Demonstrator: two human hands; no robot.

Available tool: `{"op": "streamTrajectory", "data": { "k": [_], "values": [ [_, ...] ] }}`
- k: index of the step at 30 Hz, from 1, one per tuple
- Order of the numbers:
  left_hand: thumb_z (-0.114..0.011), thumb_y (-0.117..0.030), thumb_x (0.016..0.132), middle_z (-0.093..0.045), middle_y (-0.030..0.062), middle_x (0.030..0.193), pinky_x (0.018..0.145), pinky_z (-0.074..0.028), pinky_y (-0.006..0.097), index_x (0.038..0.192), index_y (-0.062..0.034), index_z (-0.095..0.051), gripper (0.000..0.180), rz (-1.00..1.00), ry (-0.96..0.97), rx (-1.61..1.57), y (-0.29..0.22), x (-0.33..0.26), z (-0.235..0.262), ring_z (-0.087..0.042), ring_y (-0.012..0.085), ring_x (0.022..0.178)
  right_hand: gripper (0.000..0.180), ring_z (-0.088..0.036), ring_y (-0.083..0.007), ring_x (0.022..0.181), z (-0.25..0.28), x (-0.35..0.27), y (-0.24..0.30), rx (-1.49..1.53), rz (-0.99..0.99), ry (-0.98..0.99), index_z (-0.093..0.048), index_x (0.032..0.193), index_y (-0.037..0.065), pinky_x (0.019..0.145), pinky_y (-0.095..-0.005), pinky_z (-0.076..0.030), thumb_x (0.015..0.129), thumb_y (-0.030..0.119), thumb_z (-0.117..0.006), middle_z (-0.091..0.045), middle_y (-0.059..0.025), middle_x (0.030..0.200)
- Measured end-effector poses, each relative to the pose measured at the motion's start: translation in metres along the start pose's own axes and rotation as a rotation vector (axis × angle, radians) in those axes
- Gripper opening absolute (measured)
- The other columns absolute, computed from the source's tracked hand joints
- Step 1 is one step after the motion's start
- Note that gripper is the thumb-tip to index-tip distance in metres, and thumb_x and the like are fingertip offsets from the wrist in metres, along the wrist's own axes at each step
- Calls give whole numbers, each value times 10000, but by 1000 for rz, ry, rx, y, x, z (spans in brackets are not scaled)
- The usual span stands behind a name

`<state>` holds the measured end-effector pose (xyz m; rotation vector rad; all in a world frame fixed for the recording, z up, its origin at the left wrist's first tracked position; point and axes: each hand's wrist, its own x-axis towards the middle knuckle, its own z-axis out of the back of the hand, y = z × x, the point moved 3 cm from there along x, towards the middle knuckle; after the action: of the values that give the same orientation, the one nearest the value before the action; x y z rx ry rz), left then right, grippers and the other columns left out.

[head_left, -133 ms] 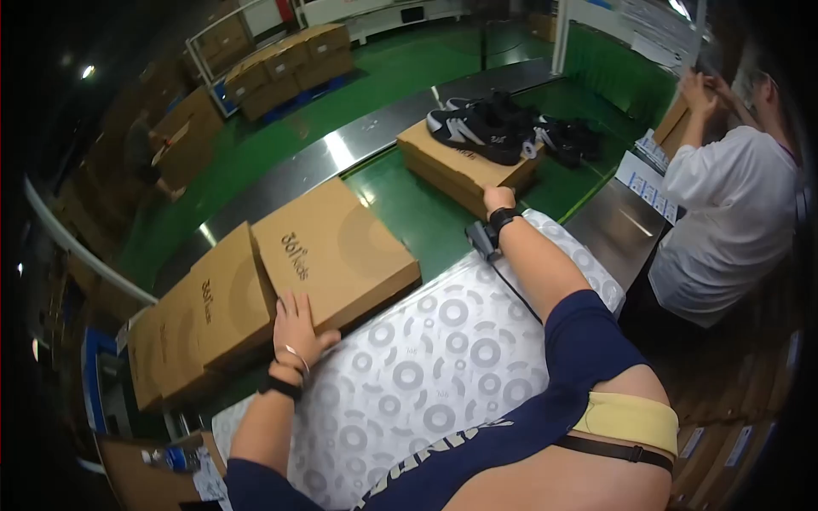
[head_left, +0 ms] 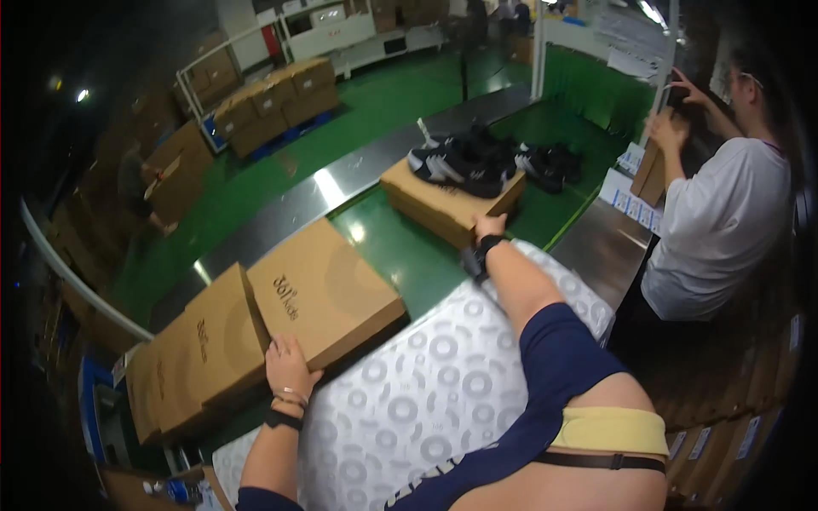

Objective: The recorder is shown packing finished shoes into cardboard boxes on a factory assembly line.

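My left hand (head_left: 288,366) lies with its fingers outstretched at the near left edge of a large brown shoebox (head_left: 336,285). That box overlaps a row of similar brown shoeboxes (head_left: 209,341) to its left. At the centre right, my right hand (head_left: 488,226) has its fingers bent around the near right corner of another brown shoebox (head_left: 422,207). Black-and-white sneakers (head_left: 456,173) rest on top of this box. More dark sneakers (head_left: 550,163) sit just beyond it on a green belt (head_left: 365,234). A dark grey device (head_left: 474,265) is at my right wrist.
White sheeting with grey ring patterns (head_left: 409,387) covers the surface before me. A metal ledge (head_left: 328,183) runs along the belt's far side. To the right, a person in a white shirt (head_left: 720,213) handles a brown box. Stacked cartons (head_left: 277,102) stand on a pallet.
The view has shifted, so the boxes and my hands appear lower and slightly left. Both hands stay at their boxes. The co-worker's hands have moved apart.
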<state>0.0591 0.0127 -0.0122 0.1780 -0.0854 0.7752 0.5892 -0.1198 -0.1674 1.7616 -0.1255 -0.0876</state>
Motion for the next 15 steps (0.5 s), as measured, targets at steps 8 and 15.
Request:
{"op": "streamTrajectory", "data": {
  "k": [8,15],
  "values": [
    [-768,-195,599,-389,198,1290,799,-480,358,1219,-16,-366,760,382,21,37,76,5,-60,-512,312,1034,997,-514,-178,651,-42,-317,75,-74,-646,830,165,1344,41,547,-314,-468,732,111,-620,-508,-125,1018],
    [-634,-424,691,-588,147,1031,971,-173,591,1010,-68,-604,479,265,120,-67,23,50,23,-536,314,976,162,-597,-223,807,-55,-216,256,-166,726,1020,-635,880,36,730,-309,-475,722,68,-615,-612,-117,890]
  ]
}}
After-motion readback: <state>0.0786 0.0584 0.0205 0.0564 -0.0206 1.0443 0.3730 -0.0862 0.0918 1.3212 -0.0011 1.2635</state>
